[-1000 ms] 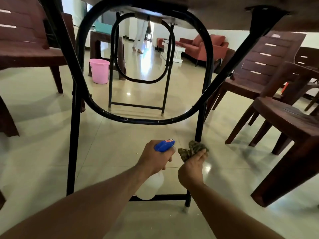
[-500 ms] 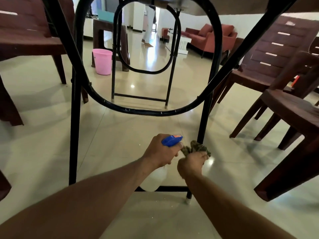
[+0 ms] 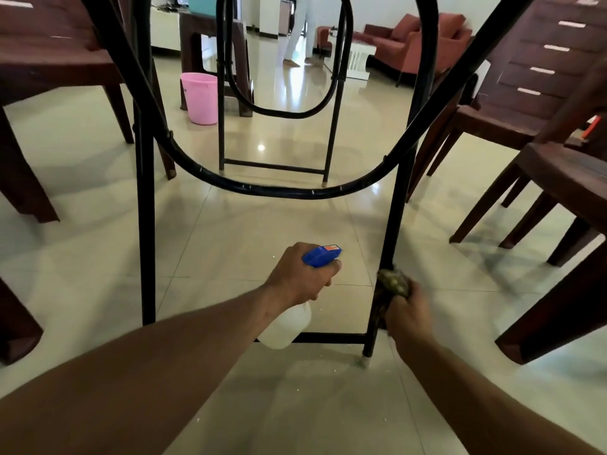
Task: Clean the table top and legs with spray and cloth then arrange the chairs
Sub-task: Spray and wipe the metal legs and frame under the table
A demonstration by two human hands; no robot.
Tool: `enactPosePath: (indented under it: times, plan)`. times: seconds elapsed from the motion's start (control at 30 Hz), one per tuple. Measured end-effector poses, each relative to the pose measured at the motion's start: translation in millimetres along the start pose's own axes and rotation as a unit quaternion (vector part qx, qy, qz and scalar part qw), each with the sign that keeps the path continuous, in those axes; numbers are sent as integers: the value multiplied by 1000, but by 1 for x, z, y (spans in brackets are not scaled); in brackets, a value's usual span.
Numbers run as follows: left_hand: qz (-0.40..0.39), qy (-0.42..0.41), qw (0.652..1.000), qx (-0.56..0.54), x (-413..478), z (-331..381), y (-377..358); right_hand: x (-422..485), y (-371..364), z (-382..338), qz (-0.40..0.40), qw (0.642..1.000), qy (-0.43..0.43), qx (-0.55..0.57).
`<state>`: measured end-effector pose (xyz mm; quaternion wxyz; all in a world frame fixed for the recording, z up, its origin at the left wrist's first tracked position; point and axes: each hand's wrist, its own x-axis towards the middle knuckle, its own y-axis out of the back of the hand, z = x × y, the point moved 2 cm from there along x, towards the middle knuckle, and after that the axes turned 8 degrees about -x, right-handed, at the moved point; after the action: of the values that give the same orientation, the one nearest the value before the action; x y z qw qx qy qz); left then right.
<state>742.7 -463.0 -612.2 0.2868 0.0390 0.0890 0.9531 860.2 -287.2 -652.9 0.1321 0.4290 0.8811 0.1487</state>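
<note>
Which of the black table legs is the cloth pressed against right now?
The near right leg: the right hand wraps the cloth around it low down. The near left leg and both far legs are untouched.

We find no text, brand, number or sign that can be read. The only label noted is a small orange and white sticker (image 3: 329,247) on top of the blue spray head (image 3: 320,256), near centre; its print is too small and blurred for us to make out. The white bottle body (image 3: 285,326) below shows no marking.
</note>
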Motion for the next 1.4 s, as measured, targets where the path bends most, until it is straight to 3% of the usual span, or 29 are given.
enactPosePath:
  times: [0.07, 0.1, 0.13, 0.2, 0.23, 0.27, 0.37, 0.43, 0.47, 0.53, 0.6, 0.63, 0.7, 0.8, 0.87, 0.9, 0.93, 1.0, 1.07, 1.17, 1.23, 1.33, 1.4]
  plan:
    - [0, 4, 1000, 1, 0, -3, 1, 1, 10, -10, 78, 973, 203, -81]
    - [2, 6, 1000, 0, 0, -5, 1, -1, 12, -14, 82, 937, 306, -147]
    - [5, 9, 1000, -1, 1, -6, 2, -2, 14, -17, 66, 886, 395, -231]
    - [12, 12, 1000, 0, 2, -7, 2, 3, 19, -16, 21, 735, 523, -431]
    - [15, 11, 1000, 1, 2, -7, 2, 11, 21, -6, -6, 664, 550, -506]
    - [16, 10, 1000, 2, 2, -8, 2, 12, 21, 2, -42, 617, 549, -562]
    - [15, 11, 1000, 1, 2, -7, 2, 9, 13, 51, -197, 591, 464, -629]
    - [16, 12, 1000, -3, 1, -7, 2, 0, 10, 79, -239, 527, 493, -649]
    - [19, 12, 1000, -4, 1, -8, 3, -1, 9, 82, -219, 512, 534, -637]
    - [26, 13, 1000, -8, 3, -12, 4, 9, 12, 63, -121, 552, 572, -595]
    - [27, 19, 999, -10, 4, -18, 4, 19, 19, 33, -29, 620, 548, -560]
    - [29, 23, 999, -9, 4, -21, 5, 24, 20, 22, -5, 636, 528, -563]
    - [27, 31, 999, -11, 4, -26, 3, 26, 19, 29, -26, 638, 503, -582]
    - [32, 29, 999, -18, 7, -22, 8, 7, 20, 82, -166, 669, 443, -574]
    - [40, 18, 999, -21, 10, -17, 13, -9, 19, 119, -225, 745, 328, -536]
    - [42, 13, 999, -24, 12, -15, 15, -21, 15, 130, -249, 811, 243, -470]
    - [43, 10, 999, -26, 13, -14, 17, -28, 11, 137, -219, 894, 161, -356]
    - [44, 10, 999, -29, 14, -16, 19, -39, 4, 138, -80, 991, -27, -108]
    - [45, 12, 999, -25, 13, -18, 20, -38, -8, 127, 68, 984, -138, 95]
    - [39, 15, 999, -19, 15, -20, 19, -16, -28, 89, 123, 949, -174, 234]
    - [31, 13, 999, -17, 16, -20, 18, -3, -41, 72, 127, 973, -113, 158]
    - [33, 9, 999, -20, 17, -19, 19, -8, -70, 68, 71, 995, 16, -75]
    - [32, 6, 999, -21, 16, -17, 21, -9, -77, 86, 55, 989, -37, -129]
